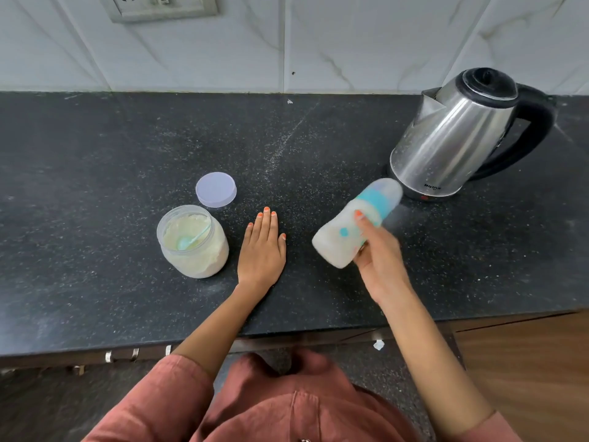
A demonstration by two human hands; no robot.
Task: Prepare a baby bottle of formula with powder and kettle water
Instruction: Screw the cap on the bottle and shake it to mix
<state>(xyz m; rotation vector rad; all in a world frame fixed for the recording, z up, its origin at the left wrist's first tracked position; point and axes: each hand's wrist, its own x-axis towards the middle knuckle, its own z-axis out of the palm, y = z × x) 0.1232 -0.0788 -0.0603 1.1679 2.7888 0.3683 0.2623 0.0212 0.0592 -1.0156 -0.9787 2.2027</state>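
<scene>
My right hand [379, 256] grips a baby bottle [344, 231] above the black counter, tilted with its capped top toward the kettle. The bottle is blurred, has a teal collar and clear cap, and holds milky white liquid. My left hand [263, 247] lies flat on the counter, palm down, fingers together, holding nothing. Just left of it stands an open clear jar of formula powder [194, 247] with a teal scoop [188, 240] resting inside. A steel kettle [459, 138] with a black handle and closed lid sits on its base at the back right.
The jar's pale round lid [216, 189] lies on the counter [95, 173] behind the jar. A wall socket [159, 6] is set in the tiled wall at upper left. The counter's front edge runs just in front of my body, with drawer handles [137, 354] below.
</scene>
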